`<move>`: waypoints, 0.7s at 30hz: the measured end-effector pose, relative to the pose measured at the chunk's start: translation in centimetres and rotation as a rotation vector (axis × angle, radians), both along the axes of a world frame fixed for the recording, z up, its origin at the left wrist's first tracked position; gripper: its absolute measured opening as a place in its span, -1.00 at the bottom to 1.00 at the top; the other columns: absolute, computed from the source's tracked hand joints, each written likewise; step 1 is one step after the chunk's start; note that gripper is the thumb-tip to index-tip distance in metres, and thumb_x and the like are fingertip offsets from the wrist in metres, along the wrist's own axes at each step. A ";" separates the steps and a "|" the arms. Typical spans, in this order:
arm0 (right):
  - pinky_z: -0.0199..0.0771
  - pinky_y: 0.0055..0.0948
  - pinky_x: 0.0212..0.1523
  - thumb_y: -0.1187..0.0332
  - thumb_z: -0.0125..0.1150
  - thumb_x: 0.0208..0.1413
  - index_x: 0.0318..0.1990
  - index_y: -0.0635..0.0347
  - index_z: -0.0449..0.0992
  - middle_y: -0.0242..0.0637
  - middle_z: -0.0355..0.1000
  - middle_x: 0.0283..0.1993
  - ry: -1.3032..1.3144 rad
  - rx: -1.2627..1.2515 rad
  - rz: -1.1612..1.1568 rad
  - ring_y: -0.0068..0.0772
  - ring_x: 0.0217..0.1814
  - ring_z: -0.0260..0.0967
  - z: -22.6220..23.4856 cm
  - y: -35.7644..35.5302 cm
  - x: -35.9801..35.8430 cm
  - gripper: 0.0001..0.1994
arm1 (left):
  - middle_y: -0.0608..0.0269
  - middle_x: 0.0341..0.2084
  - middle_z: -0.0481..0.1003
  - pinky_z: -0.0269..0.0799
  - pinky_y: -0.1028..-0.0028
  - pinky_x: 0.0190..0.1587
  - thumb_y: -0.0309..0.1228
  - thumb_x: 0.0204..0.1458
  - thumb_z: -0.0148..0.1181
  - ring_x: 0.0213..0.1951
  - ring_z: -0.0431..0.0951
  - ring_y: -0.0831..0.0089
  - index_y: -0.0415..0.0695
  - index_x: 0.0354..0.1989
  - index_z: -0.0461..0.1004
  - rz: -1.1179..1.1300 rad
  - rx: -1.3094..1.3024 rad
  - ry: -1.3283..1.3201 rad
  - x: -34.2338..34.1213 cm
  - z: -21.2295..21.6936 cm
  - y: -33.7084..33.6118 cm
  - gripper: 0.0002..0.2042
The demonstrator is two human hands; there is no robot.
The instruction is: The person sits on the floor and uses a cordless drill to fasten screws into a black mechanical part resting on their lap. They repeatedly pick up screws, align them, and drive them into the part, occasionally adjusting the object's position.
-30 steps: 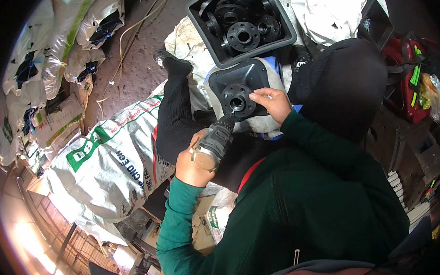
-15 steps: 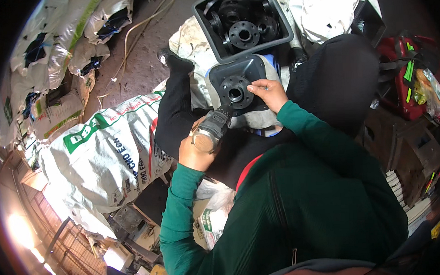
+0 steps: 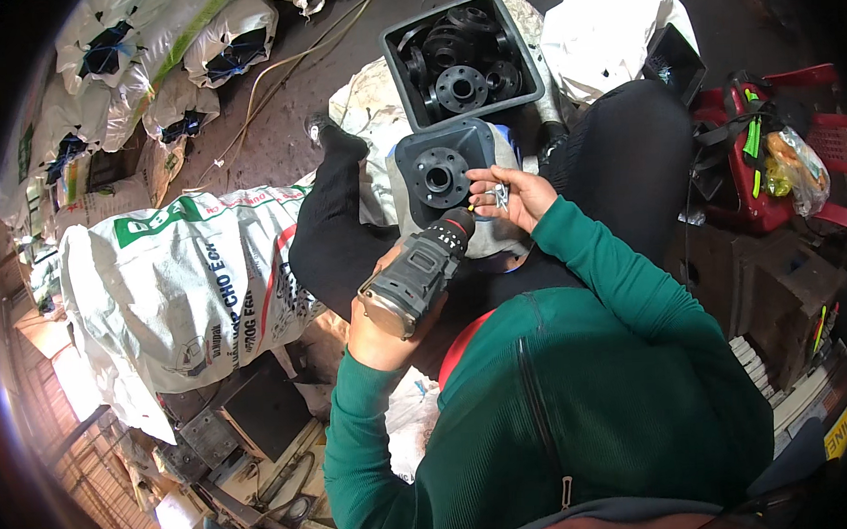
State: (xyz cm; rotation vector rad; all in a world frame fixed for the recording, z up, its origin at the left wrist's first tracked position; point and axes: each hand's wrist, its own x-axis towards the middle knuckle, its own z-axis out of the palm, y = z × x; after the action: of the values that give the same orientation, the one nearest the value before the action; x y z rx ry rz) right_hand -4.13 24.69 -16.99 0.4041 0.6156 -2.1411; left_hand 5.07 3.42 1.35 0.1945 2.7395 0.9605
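Observation:
My left hand (image 3: 378, 346) is wrapped round a grey and black cordless drill (image 3: 414, 274), whose chuck points up and to the right. The bit's tip is close to the fingers of my right hand (image 3: 527, 199). That hand is closed on several small silver screws (image 3: 502, 195), held just right of a black round flange (image 3: 422, 191). The flange has a ring of holes and a raised centre hub. It sits in a black square dished plate (image 3: 476, 141) between my legs, on a pale support partly hidden under it.
Beyond the plate stands a dark grey bin (image 3: 537, 91) with several black flanges (image 3: 461, 89). White printed sacks (image 3: 197, 274) lie at the left, a white sack (image 3: 612, 25) at the far right. A red plastic chair (image 3: 839, 147) with bags is at the right.
The drill has pulled back from the flange and swung rightward, its bit now near my right fingers. My right hand has dropped slightly off the flange, and the screws in it now show.

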 end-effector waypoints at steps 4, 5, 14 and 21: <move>0.58 -0.39 -0.09 0.22 -0.12 0.32 0.10 0.40 0.36 -0.13 0.47 -0.09 0.022 0.027 0.039 -0.31 -0.09 0.49 0.8 -0.4 0.1 -0.59 | 0.03 -0.07 0.50 0.44 0.36 0.02 -0.44 -0.17 0.37 -0.03 0.55 0.18 -0.23 0.08 0.35 0.034 0.059 -0.041 0.4 -0.1 0.6 -0.44; 0.58 -0.39 -0.10 0.22 -0.12 0.32 0.11 0.40 0.36 -0.13 0.47 -0.08 0.033 0.016 0.039 -0.30 -0.09 0.49 0.9 -0.4 0.1 -0.59 | 0.03 -0.06 0.49 0.44 0.36 0.03 -0.44 -0.17 0.37 -0.03 0.55 0.18 -0.23 0.08 0.35 0.034 0.070 -0.048 0.3 0.0 0.7 -0.44; 0.57 -0.45 -0.11 0.17 -0.09 0.32 0.10 0.29 0.42 -0.22 0.51 -0.10 0.136 0.082 0.124 -0.46 -0.09 0.49 0.2 -1.3 0.4 -0.60 | 0.04 -0.02 0.47 0.43 0.37 0.04 -0.45 -0.15 0.34 -0.01 0.53 0.17 -0.20 0.08 0.37 -0.022 0.020 -0.042 -0.2 0.0 1.1 -0.46; 0.57 -0.48 -0.10 0.16 -0.09 0.31 0.10 0.25 0.43 -0.24 0.49 -0.05 0.165 0.101 0.102 -0.48 -0.09 0.49 0.2 -1.0 0.3 -0.61 | 0.04 -0.07 0.50 0.43 0.37 0.01 -0.47 -0.15 0.35 -0.04 0.55 0.21 -0.23 0.07 0.37 -0.020 -0.014 -0.041 -1.0 0.6 1.6 -0.47</move>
State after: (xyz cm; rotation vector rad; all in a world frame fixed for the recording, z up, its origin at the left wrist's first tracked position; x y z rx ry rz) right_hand -3.87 23.69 -16.81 0.2466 0.8231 -2.0643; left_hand 4.02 5.04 1.90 0.1972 2.7009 0.9301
